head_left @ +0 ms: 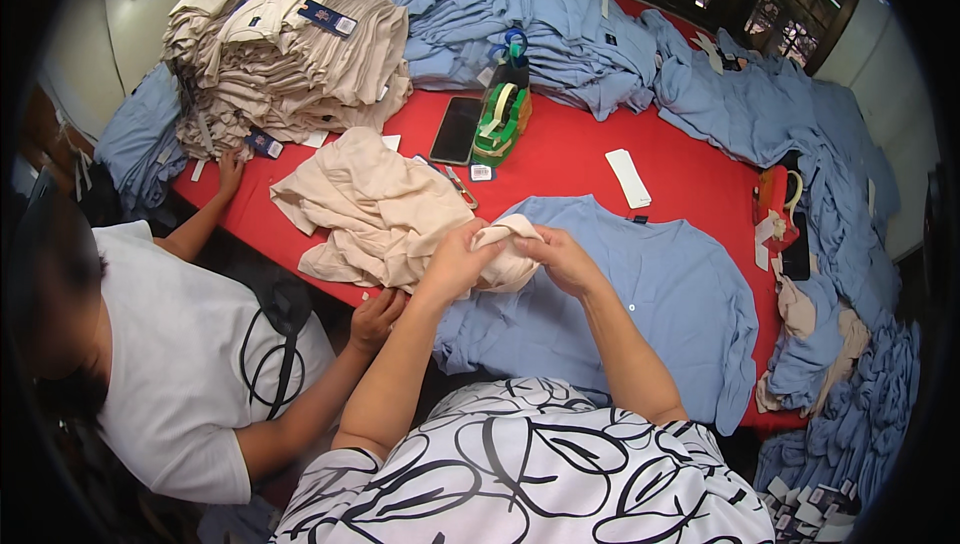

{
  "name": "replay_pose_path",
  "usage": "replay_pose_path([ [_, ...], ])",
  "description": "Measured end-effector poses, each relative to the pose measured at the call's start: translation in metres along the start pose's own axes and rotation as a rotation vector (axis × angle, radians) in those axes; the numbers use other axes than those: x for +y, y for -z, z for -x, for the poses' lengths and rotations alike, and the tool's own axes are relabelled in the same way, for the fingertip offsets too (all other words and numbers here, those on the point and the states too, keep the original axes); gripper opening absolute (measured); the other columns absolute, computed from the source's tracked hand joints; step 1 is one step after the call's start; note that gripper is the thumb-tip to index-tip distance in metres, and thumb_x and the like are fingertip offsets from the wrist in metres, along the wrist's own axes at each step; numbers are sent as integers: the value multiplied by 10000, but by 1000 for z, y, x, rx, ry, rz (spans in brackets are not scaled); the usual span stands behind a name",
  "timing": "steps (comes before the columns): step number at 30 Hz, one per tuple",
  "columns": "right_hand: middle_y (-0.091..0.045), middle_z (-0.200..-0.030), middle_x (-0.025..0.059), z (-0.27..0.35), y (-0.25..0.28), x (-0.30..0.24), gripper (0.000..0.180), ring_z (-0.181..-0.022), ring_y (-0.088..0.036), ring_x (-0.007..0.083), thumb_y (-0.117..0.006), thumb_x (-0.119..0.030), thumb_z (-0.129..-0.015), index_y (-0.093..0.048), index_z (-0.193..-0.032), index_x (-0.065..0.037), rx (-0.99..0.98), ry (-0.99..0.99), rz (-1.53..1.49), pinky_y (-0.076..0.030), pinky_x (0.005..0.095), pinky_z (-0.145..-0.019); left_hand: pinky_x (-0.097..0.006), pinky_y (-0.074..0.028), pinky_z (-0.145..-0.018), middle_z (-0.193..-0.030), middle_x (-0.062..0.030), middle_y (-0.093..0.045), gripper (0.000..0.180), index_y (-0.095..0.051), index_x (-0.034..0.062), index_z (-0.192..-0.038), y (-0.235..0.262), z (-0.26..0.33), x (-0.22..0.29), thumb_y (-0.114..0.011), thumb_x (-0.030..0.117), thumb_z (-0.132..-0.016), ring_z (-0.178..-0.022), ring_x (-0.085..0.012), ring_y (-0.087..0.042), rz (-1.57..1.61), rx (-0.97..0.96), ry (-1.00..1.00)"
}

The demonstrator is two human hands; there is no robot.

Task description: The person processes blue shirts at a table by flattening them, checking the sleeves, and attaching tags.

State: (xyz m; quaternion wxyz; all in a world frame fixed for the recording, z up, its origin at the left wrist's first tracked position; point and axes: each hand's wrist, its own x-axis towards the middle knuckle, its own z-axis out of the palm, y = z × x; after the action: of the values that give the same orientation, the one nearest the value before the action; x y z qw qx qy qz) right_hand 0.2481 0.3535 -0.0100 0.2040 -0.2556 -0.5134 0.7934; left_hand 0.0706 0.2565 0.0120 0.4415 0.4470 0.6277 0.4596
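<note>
A beige garment [370, 206] lies crumpled on the table, and one gathered part of it is lifted between my two hands. My left hand [458, 262] pinches the cloth from the left, and my right hand [566, 262] grips its folded edge from the right. Under and beside my hands a light blue shirt [660, 289] is spread out, its sleeve reaching toward the right table edge. Just beyond my left hand lies a small pair of thread snips [461, 187].
A co-worker in a white shirt [190, 354] is at my left, one hand by the beige garment. Tall beige garment stacks [290, 64] and blue piles [530, 29] line the back. A green tape dispenser [503, 126], phone [456, 131], white cards [628, 179] and red dispenser [774, 206] lie on the red table [570, 159].
</note>
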Motion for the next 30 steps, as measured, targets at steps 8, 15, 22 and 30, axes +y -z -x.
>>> replay_pose_path([
  [8,-702,-1054,76,-6,-2,5,364,-944,-656,147,-733,-157,-856,-657,-1159,31,-60,-94,7,-483,296,-878,-276,-471,-649,-807,-61,-653,166,-626,0,-938,-1,0,2,-677,143,-873,-747,-103,-595,66,68,-104],
  [15,-706,-1044,78,-4,-4,3,335,-939,-658,145,-718,-116,-848,-662,-1143,33,-48,-109,-46,-487,293,-879,-258,-469,-656,-816,-50,-657,126,-627,2,-937,-3,-1,-7,-680,98,-875,-757,-86,-591,52,147,-158],
  [22,-707,-1035,70,-2,-3,8,324,-912,-655,135,-708,-109,-859,-666,-1150,26,-23,-69,-2,-490,288,-854,-233,-454,-632,-824,-29,-649,107,-624,16,-959,-4,-2,-8,-668,78,-883,-743,-62,-577,66,137,-160],
  [30,-709,-999,57,-3,-14,1,286,-899,-652,126,-680,-132,-881,-685,-1127,13,55,-71,58,-493,285,-841,-267,-481,-701,-871,-66,-669,193,-646,-11,-986,0,3,-4,-650,168,-912,-800,-98,-607,42,54,-107],
])
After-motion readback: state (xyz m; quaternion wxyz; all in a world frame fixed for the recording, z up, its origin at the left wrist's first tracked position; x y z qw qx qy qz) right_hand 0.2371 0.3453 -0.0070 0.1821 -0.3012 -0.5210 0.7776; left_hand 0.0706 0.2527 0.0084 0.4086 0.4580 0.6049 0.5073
